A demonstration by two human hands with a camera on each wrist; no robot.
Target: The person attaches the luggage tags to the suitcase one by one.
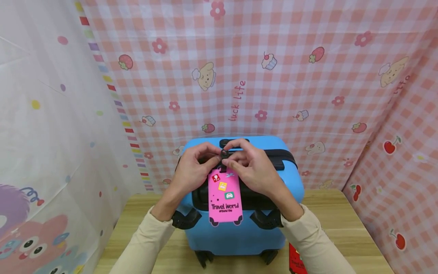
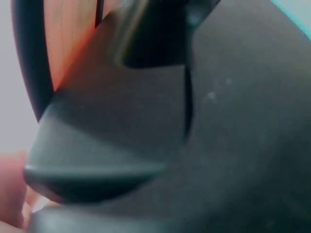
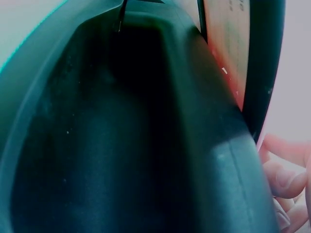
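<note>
A light blue suitcase (image 1: 236,238) with black trim stands upright on the wooden table. Against its front hangs a pink luggage tag (image 1: 224,199) printed "Travel World", its black strap (image 1: 224,153) rising near the suitcase's top handle (image 1: 278,164). My left hand (image 1: 189,167) pinches the strap from the left between thumb and forefinger. From the other side my right hand (image 1: 254,167) pinches it too, forefinger bent over the top. Black plastic fills most of both wrist views; only a few fingers (image 3: 286,182) show at the edge of the right one.
A red luggage tag (image 1: 296,260) lies on the table at front right, partly covered by the right sleeve (image 1: 315,243). Behind the suitcase hangs a pink checked cloth (image 1: 287,91). Patterned cloths also close off the left and right sides of the wooden table (image 1: 328,217).
</note>
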